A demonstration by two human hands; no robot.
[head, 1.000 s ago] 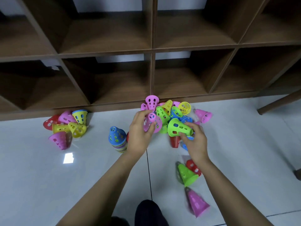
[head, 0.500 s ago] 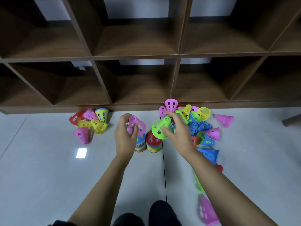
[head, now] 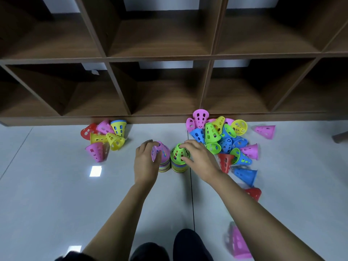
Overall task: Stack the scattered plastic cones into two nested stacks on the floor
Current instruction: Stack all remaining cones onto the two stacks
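Two nested stacks stand side by side on the grey floor (head: 56, 194), a little short of its far edge: the left stack (head: 164, 167) and the right stack (head: 180, 168), nearly touching. The left hand (head: 145, 162) curls round a pink cone (head: 162, 150) sitting tilted on top of the left stack. The right hand (head: 199, 159) grips a green cone (head: 178, 153) seated on the right stack, fingers over its top and thumb on its near side.

At the floor's far edge, against the foot of the wooden shelf unit (head: 160, 57), a heap of cones (head: 220, 136) lies right of the stacks and a smaller cluster (head: 105, 136) lies left. A lone pink cone (head: 265, 131) lies beyond the heap. Nearer the person, a blue cone (head: 245, 174), a red cone (head: 254, 193) and a blurred pink cone (head: 238, 242) lie on their sides.
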